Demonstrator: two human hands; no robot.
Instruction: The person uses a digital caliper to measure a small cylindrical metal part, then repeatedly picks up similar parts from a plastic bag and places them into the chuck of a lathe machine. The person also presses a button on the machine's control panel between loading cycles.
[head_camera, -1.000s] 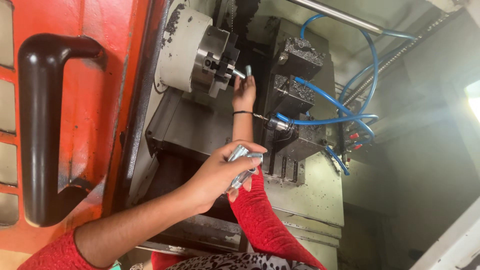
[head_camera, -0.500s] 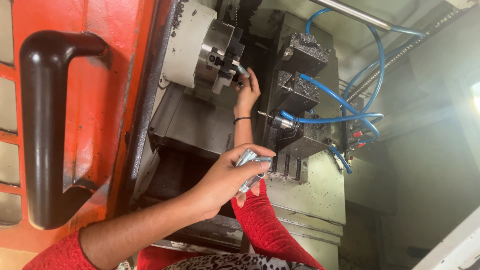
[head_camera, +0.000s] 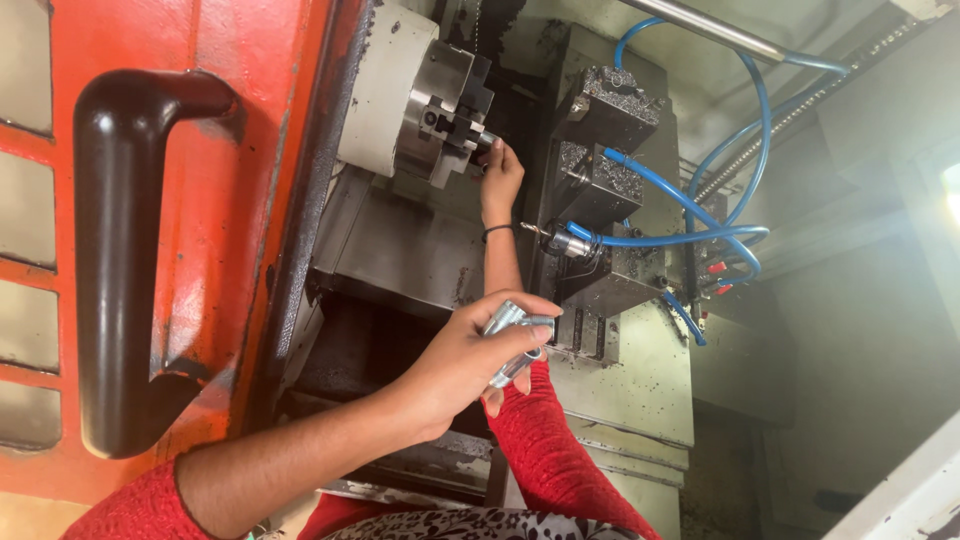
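**Two hands at the lathe chuck, metal parts in both**

The right hand (head_camera: 498, 172) reaches deep into the machine, its fingers pinched around a small silvery cylindrical workpiece (head_camera: 487, 139) whose end sits at the jaws of the round steel lathe chuck (head_camera: 440, 108). Whether the piece is already seated in the chuck cannot be told. A thin dark band circles that wrist, and the forearm runs back down to a red knitted sleeve (head_camera: 560, 455).

Nearer the camera, the left hand (head_camera: 470, 365) is curled around a few short shiny metal cylinders (head_camera: 512, 340); their ends stick out between thumb and fingers. This hand hovers over the dark opening below the chuck, just beside the right forearm, and touches nothing else.

To the right of the chuck stands the grey block-shaped tool turret (head_camera: 600, 150), its top face crusted with dark chips. Bright blue flexible coolant hoses (head_camera: 690, 205) loop from it toward the machine's back wall, and a brass-tipped nozzle points at the right wrist. Below the turret, the pale green machine bed (head_camera: 640, 385) is speckled with swarf along its lower edge.

On the left side of the view is the orange sliding door of the machine (head_camera: 230, 120), carrying a large black plastic handle (head_camera: 125, 270).
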